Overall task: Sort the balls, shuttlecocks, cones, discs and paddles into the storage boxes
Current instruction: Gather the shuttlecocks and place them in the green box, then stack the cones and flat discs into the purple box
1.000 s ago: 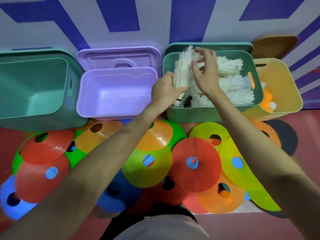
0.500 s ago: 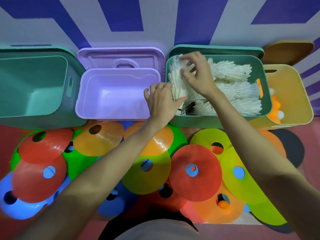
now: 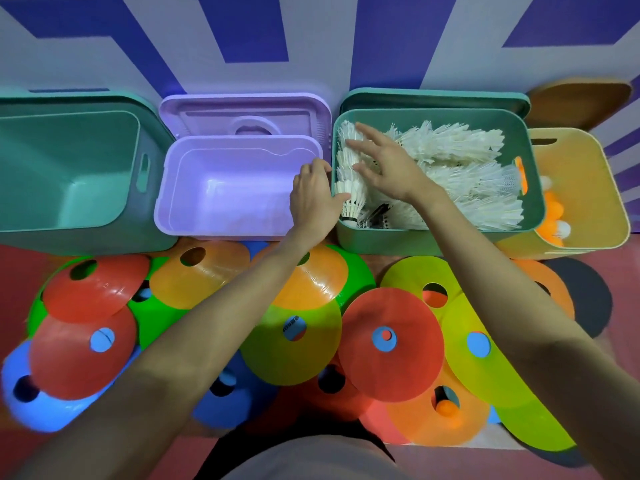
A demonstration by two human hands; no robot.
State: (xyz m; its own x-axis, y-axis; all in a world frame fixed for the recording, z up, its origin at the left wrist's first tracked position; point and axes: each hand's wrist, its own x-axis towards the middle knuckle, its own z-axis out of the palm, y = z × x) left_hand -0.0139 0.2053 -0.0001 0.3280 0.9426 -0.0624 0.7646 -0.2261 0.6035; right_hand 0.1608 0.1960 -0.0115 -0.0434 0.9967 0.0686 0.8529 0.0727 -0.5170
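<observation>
Rows of white shuttlecocks fill a green box. One stack of shuttlecocks stands against its left wall. My right hand hovers over that stack with fingers spread, fingertips touching the feathers. My left hand straddles the box's left wall, fingers curled outside, thumb inside against the stack. Several flat coloured cone discs lie overlapping on the red floor in front, among them a red one and a yellow-green one.
Left of the green box sit a purple box with its lid behind and a large teal box. A yellow box at the right holds orange and white balls. A striped wall stands behind.
The shuttlecock stack both hands carried has gone down into the green box's left side. My right hand has let go and spread its fingers. My left hand slid to the box wall.
</observation>
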